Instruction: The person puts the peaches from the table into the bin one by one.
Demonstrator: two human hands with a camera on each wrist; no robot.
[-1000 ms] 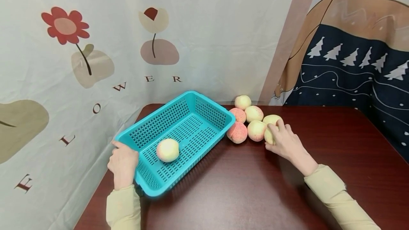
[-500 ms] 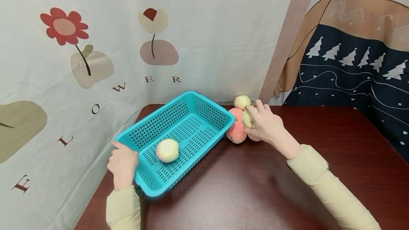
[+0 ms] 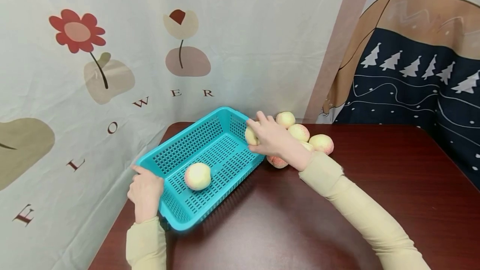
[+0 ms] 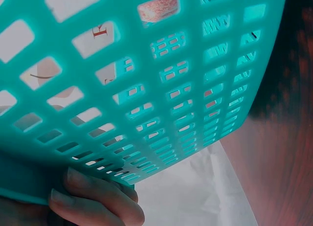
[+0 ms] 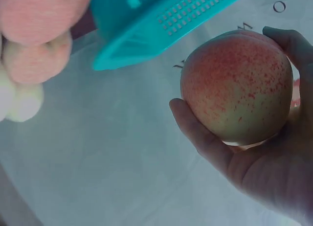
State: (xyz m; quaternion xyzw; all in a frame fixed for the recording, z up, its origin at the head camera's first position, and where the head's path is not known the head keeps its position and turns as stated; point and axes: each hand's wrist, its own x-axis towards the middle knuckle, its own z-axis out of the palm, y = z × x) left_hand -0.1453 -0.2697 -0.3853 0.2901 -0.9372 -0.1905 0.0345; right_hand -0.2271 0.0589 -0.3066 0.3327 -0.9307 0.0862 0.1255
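- Fingers (image 5: 200, 138) of the right hand (image 3: 273, 136) have a firm grasp on one fruit, and what a blush on that held peach (image 5: 239, 89), red speckling down into pale yellow!
- Position check, clock centred on the blue-green basket (image 3: 225, 145): the held peach is out at 2 o'clock, overlapping the short end's rim in the head view; touching or clear of it, I cannot tell.
- Over at the opposite end, between 8 and 9 o'clock, the left hand (image 3: 145, 188) has its fingers curled round the rim.
- Down on the basket floor, a little toward 8 o'clock, sits a lone peach (image 3: 197, 176).
- Just beside the basket, between 2 and 3 o'clock, the loose peaches (image 3: 321, 143) bunch on the dark red desk (image 3: 375, 170), several part-hidden by the right hand.
- Pale yellow sleeves: the right sleeve (image 3: 348, 197) runs off toward 4 o'clock, the left sleeve (image 3: 146, 241) drops to 6 o'clock below its hand.
- Behind it all, a pale curtain (image 3: 255, 32): red flower (image 3: 76, 31) between 10 and 11 o'clock, white trees (image 3: 410, 68) on navy at 2 o'clock.
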